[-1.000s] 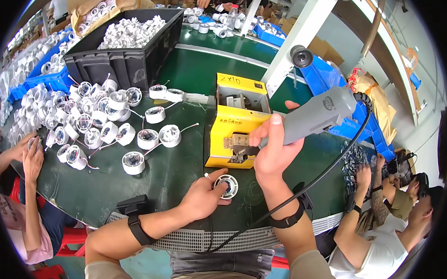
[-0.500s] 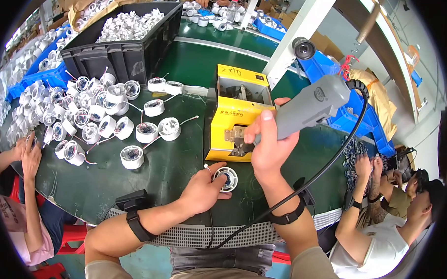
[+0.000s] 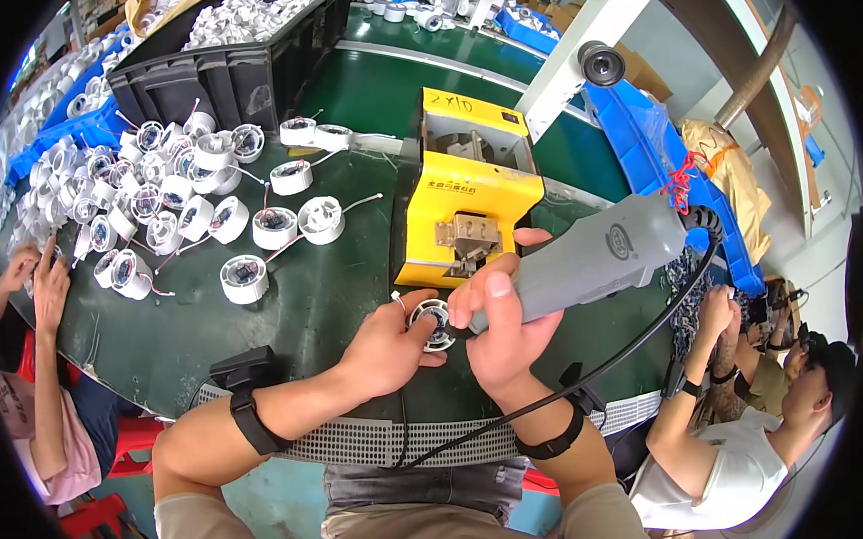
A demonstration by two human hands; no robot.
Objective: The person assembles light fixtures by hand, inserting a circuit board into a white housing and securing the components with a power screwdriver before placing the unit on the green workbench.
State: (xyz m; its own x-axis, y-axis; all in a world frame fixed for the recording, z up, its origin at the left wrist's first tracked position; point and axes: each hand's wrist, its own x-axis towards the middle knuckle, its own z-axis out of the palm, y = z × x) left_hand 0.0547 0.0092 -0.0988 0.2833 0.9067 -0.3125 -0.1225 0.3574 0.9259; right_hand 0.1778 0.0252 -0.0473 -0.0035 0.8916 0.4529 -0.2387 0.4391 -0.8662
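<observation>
My left hand (image 3: pixel 389 346) is closed round a small round white housing (image 3: pixel 442 338) with a dark circuit board inside, its thumb lying over the open face. My right hand (image 3: pixel 511 341) grips a grey electric screwdriver (image 3: pixel 593 261), which slants down to the left. The screwdriver's tip is at the right side of the housing; my fingers partly hide it, and I cannot tell whether it touches. Just beyond both hands stands a yellow screw feeder (image 3: pixel 472 200) with a metal outlet at its front.
Left of the feeder lie several loose white housings with wires (image 3: pixel 244 279) and a larger heap. Behind them stands a black bin (image 3: pixel 195 109) of white parts. A black cord (image 3: pixel 628 345) trails from the screwdriver over my right forearm. Co-workers sit on both sides; blue trays (image 3: pixel 636 134) stand at right.
My right hand has brought the screwdriver down and left, from the feeder's outlet to the housing. My left hand still holds the housing at about the same spot.
</observation>
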